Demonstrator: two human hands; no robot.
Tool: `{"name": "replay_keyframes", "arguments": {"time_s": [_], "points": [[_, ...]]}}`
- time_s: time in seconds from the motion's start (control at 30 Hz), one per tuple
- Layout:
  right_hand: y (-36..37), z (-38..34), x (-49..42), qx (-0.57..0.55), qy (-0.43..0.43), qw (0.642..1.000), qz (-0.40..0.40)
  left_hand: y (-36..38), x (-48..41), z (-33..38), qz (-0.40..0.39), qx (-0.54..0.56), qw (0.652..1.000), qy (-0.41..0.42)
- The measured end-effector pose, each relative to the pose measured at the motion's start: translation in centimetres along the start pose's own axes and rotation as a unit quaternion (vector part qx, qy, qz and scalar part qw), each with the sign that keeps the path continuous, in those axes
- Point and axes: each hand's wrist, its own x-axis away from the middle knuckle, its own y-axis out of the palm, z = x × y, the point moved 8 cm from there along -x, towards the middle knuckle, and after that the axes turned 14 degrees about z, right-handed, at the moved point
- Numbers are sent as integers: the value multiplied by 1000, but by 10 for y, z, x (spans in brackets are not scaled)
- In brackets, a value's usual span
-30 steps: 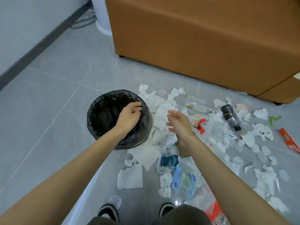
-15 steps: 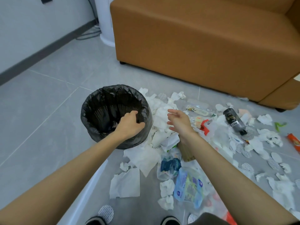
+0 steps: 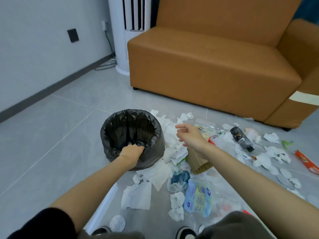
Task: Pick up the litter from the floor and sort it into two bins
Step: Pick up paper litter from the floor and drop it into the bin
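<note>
where the left hand (image 3: 132, 152) grips, the black bin liner (image 3: 156, 150) bunches

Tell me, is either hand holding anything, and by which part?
The left hand grips the black-lined bin by its near rim. The right hand holds nothing; it is open above the litter.

Grey tiled floor (image 3: 51, 135): black-lined bin (image 3: 156, 152), white tissues (image 3: 136, 195) scattered beside it, dark bottle (image 3: 241, 138), blue packet (image 3: 198, 195), orange sofa (image 3: 207, 66) behind.
</note>
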Motion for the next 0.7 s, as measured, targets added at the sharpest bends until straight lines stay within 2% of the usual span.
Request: {"name": "replay_keyframes", "arguments": {"time_s": [0.13,0.23,0.3,0.4,0.53,0.7], "points": [[-2,-23,27,91,-26,990,-100,-1,22,-6,-22,5,1000,19],[2,-31,42,195,-38,964,-177,-5,36,-17,-45,11,999,24],[7,-36,47,244,-51,948,-198,-9,43,-23,-53,-4,998,28],[17,-42,46,276,-63,938,-201,-15,50,-23,-76,-44,995,46],[31,-43,34,250,-54,953,-165,-25,54,-14,-131,-72,986,74],[44,-13,24,217,-37,968,-118,-44,45,1,-130,-25,991,24]]}}
